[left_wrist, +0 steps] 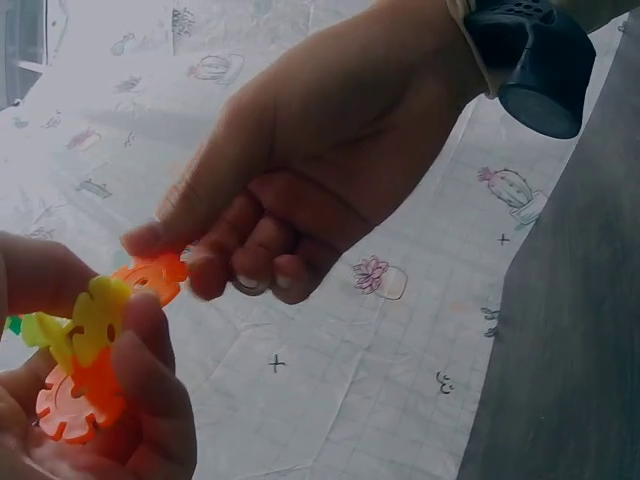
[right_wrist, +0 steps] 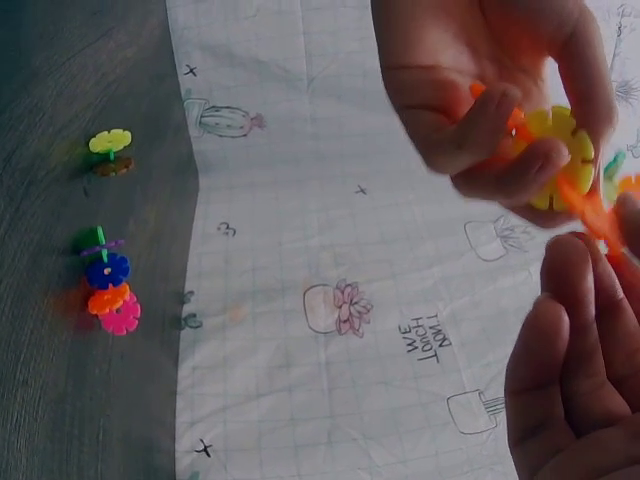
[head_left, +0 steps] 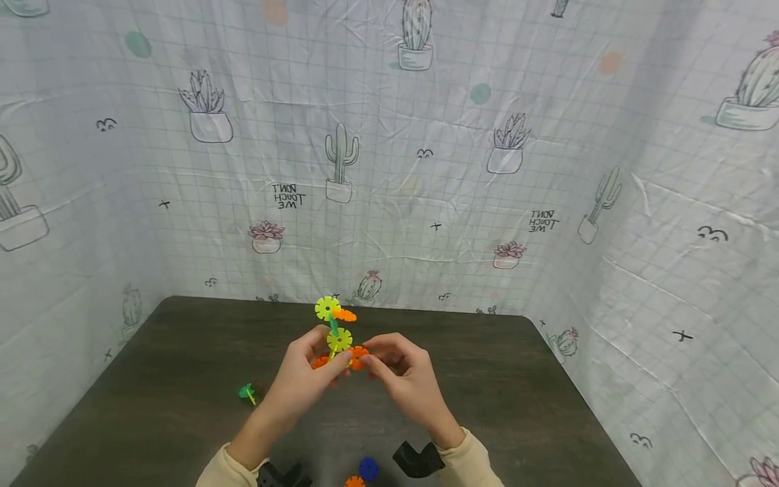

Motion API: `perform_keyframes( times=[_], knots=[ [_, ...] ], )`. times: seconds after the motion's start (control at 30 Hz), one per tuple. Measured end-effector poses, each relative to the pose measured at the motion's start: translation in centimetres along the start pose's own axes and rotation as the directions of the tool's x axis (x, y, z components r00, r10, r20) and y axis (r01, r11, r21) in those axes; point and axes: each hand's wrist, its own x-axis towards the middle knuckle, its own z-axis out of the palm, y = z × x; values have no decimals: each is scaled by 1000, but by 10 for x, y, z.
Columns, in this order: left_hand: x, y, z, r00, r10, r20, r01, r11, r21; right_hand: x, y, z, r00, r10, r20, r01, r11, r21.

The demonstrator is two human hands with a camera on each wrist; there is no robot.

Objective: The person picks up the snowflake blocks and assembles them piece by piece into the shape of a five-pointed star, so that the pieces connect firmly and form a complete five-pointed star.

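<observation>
My left hand (head_left: 309, 370) grips a joined cluster of notched plastic discs above the table. A yellow-green disc (head_left: 327, 308) tops the cluster, with an orange disc (head_left: 345, 315) and a green disc (head_left: 333, 325) beside and below it. Lower down, another yellow-green disc (head_left: 339, 339) stands over the thumb. My right hand (head_left: 402, 379) pinches an orange disc (head_left: 358, 358) at the cluster's right side between thumb and fingertips. In the left wrist view that orange disc (left_wrist: 155, 276) meets a yellow disc (left_wrist: 98, 322). Fingers of the left hand partly cover the lower discs.
On the dark table (head_left: 487, 379) a small green and yellow disc piece (head_left: 247, 392) lies to the left. Near the front edge are a blue disc (head_left: 368, 468) and an orange one, joined with pink and green discs (right_wrist: 122, 313) in the right wrist view. A patterned curtain (head_left: 389, 169) surrounds the table.
</observation>
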Motion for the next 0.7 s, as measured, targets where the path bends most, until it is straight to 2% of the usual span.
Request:
perform_keyframes(
  times=[0.13, 0.27, 0.4, 0.5, 0.6, 0.7],
  knots=[
    [-1, 6, -9, 996, -40, -81, 39, 999, -18, 2, 4, 0, 999, 42, 35, -41, 999, -10],
    [-3, 11, -19, 990, -53, -131, 49, 998, -32, 7, 14, -1, 989, 141, 50, -138, 989, -58],
    [-4, 12, -24, 990, -61, -128, 56, 997, -45, 14, 25, 6, 954, 295, 60, -284, 949, -138],
    [-4, 12, -24, 990, -69, -122, 64, 997, -48, 19, 35, 16, 921, 379, 94, -356, 913, -200],
    [-4, 11, -25, 990, -66, -123, 60, 997, -53, 25, 45, 30, 906, 403, 128, -363, 896, -255],
    [-4, 11, -26, 990, -55, -131, 48, 997, -56, 33, 55, 47, 909, 392, 141, -329, 883, -336]
  ],
)
